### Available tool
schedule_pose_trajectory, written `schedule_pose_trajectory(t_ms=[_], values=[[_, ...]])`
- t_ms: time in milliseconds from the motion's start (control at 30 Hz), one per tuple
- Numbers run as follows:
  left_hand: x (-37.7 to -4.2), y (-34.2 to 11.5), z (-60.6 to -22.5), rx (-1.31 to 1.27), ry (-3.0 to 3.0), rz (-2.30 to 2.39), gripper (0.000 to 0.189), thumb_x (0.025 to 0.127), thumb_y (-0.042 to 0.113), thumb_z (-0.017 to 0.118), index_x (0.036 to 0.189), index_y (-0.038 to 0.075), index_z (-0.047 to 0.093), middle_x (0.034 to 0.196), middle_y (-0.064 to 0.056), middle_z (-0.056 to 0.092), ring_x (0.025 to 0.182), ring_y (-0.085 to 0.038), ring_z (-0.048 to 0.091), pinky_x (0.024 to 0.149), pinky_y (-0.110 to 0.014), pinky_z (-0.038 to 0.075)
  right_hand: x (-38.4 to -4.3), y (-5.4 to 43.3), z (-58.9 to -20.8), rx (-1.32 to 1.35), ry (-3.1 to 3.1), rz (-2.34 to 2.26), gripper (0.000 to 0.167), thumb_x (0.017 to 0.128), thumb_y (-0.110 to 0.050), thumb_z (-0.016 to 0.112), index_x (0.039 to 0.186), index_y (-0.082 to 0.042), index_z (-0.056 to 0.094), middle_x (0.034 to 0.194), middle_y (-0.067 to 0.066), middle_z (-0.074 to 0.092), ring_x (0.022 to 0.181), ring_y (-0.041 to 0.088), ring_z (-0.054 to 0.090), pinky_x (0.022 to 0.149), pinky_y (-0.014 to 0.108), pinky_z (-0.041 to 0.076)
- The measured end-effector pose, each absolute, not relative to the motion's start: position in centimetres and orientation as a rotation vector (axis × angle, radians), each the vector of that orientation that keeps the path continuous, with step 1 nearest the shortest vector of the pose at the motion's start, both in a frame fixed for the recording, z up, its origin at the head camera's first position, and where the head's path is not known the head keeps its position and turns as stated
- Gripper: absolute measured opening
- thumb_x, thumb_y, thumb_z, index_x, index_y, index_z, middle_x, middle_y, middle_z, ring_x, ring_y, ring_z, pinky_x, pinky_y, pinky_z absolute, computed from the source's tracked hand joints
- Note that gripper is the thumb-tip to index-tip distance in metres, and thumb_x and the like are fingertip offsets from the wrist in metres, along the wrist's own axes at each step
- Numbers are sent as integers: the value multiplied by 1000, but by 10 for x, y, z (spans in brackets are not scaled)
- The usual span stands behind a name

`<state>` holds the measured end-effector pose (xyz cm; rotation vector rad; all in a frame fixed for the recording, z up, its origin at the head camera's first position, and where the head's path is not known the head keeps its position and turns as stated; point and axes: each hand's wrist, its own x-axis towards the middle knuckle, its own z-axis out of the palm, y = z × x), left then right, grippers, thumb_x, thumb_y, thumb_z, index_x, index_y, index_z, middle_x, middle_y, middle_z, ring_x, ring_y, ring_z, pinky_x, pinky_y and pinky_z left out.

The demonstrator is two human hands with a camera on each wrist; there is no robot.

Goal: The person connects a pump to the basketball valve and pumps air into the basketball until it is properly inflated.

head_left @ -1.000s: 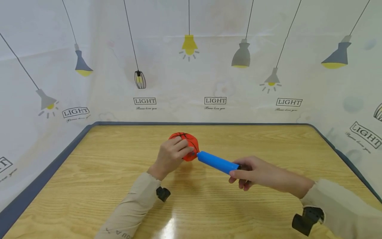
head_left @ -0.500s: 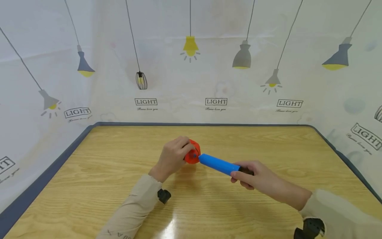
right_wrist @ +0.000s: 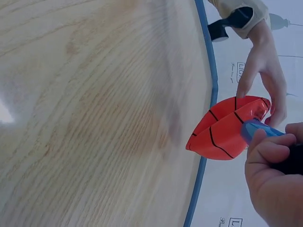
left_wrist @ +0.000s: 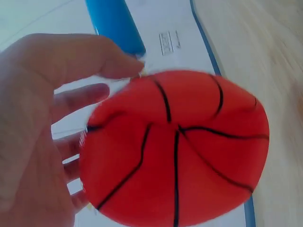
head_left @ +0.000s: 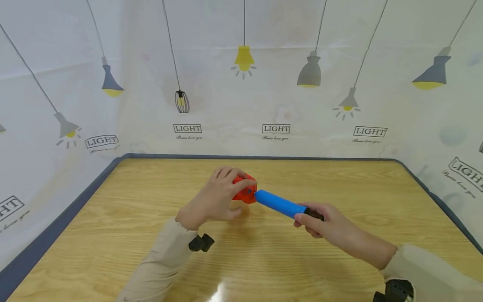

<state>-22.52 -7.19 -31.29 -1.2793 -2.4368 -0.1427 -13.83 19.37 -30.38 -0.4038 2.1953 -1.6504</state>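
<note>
A limp, partly flattened red toy basketball point(head_left: 247, 194) with black lines hangs above the table, its dented side filling much of the left wrist view. My left hand point(head_left: 215, 196) is at its left side, fingers arched over the top and a fingertip near the valve. In the head view the thumb stands apart below the ball. My right hand point(head_left: 328, 220) grips a blue ball pump point(head_left: 280, 204) by its black handle end. The pump's tip meets the ball near the valve; whether a needle sits inside cannot be told.
A wooden table point(head_left: 151, 251) lies beneath both hands. White cloth point(head_left: 320, 109) printed with lamps and the word LIGHT surrounds it, with a dark blue edge point(head_left: 211, 156) along the back. Black wrist cameras point(head_left: 201, 242) are strapped over the beige sleeves.
My left hand has loosened from the ball, its fingers spreading and the thumb coming away below. Ball and pump have shifted slightly right, and the right hand keeps its grip.
</note>
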Motion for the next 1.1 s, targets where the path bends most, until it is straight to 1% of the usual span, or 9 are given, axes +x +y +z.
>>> schedule_pose_trajectory(t_ms=[167,367,467,533,633,767,867,933,1100], values=[[-220,-52,-318,-1260,-2393,-236,68,68,43,71,126,17,46,116,-7,45,109,-25,37,95,-43,26,-145,196,-302,-380,2214,-1671,49,91,-25,47,124,11,37,88,11,56,56,11,36,53,24,34],[-218,-14,-331,-1234,-2291,-325,71,69,38,72,129,16,40,123,-10,39,110,-25,37,92,-40,30,-148,193,-304,-357,2185,-1712,50,92,-25,45,125,12,35,88,9,55,58,10,37,55,24,33],[-221,0,-335,-1226,-2233,-327,68,69,35,72,127,15,43,122,-9,42,110,-23,40,92,-37,32,-149,187,-306,-370,2174,-1740,50,92,-25,45,124,13,36,87,8,55,58,9,38,55,22,33],[-224,5,-337,-1215,-2193,-310,61,67,33,73,120,14,50,116,-6,48,106,-21,44,91,-35,33,-149,182,-306,-361,2172,-1754,50,92,-25,45,123,13,37,88,9,55,58,9,38,55,22,32],[-227,8,-341,-1186,-2147,-277,40,66,30,73,100,13,59,99,-2,57,94,-17,52,88,-32,37,-148,175,-305,-330,2172,-1771,49,92,-26,45,123,12,38,87,8,55,58,9,38,54,21,32],[-230,7,-347,-1142,-2054,-288,19,66,23,69,75,14,56,76,2,59,73,-14,56,72,-27,44,-147,166,-306,-291,2169,-1797,48,92,-26,46,121,11,40,85,7,55,57,9,38,54,21,32],[-233,7,-351,-1131,-1984,-303,17,70,25,67,67,15,54,64,4,56,59,-10,53,57,-21,43,-147,163,-308,-283,2153,-1812,46,92,-27,46,117,11,42,85,8,55,57,9,38,53,21,32],[-235,6,-353,-1146,-1942,-301,22,73,27,66,61,15,52,56,6,51,50,-7,47,47,-18,38,-146,162,-310,-288,2134,-1804,46,91,-28,46,116,11,42,86,8,56,57,9,39,54,21,32],[-238,4,-357,-1250,-1819,-232,27,74,26,66,55,16,50,47,9,45,39,-4,39,40,-13,27,-142,165,-314,-335,2106,-1733,47,92,-29,45,117,11,40,90,9,58,61,10,43,56,21,38]])
